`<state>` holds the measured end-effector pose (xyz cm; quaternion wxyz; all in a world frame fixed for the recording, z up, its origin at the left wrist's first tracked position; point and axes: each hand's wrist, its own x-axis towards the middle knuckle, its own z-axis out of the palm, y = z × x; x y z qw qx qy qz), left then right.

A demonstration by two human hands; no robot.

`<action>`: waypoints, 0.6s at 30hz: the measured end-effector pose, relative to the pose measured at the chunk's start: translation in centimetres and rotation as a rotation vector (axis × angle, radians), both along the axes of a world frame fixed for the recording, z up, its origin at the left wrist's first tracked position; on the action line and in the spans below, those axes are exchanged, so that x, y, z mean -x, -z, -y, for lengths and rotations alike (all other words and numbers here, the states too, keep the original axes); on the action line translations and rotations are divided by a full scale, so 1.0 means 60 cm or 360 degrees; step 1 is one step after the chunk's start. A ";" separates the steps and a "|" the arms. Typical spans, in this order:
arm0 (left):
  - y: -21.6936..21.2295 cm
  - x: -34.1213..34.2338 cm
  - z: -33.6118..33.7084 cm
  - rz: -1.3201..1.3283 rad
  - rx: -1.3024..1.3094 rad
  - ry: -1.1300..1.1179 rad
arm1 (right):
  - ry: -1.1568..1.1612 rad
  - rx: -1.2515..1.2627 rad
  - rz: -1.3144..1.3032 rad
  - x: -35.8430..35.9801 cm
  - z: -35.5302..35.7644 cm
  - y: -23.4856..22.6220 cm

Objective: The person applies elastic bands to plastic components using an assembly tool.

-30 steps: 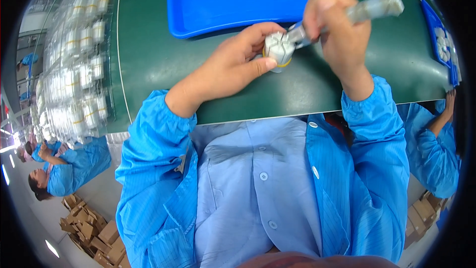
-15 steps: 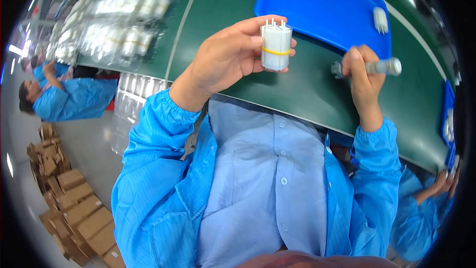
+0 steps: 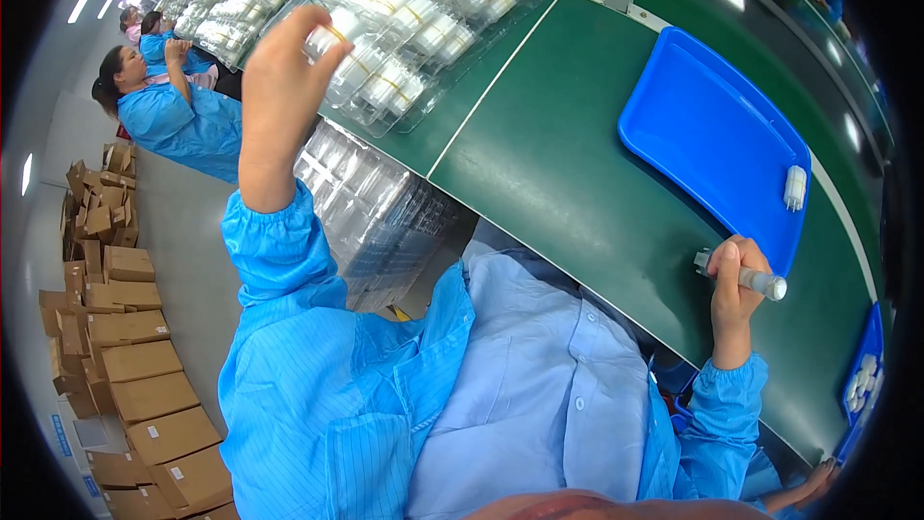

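A person in a blue smock works at a green table [image 3: 568,164]. The left hand [image 3: 279,87] is raised far to the left, fingertips pinched around one small white cylinder [image 3: 322,39], held just above clear plastic trays [image 3: 423,29] packed with many similar cylinders. The right hand [image 3: 736,294] rests near the right, fist wrapped around one grey pen-like tool [image 3: 746,277]. One blue tray [image 3: 712,135] lies beyond it, holding a single white cylinder part [image 3: 795,187]. Two people sit far left; cardboard boxes [image 3: 125,356] are stacked below.
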<state>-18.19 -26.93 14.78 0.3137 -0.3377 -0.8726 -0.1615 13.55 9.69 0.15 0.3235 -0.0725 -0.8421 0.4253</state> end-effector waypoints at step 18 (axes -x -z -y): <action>0.095 -0.127 -0.487 -0.0157 -0.0126 0.1666 | -0.0052 -0.0602 -0.0360 0.029 0.012 -0.014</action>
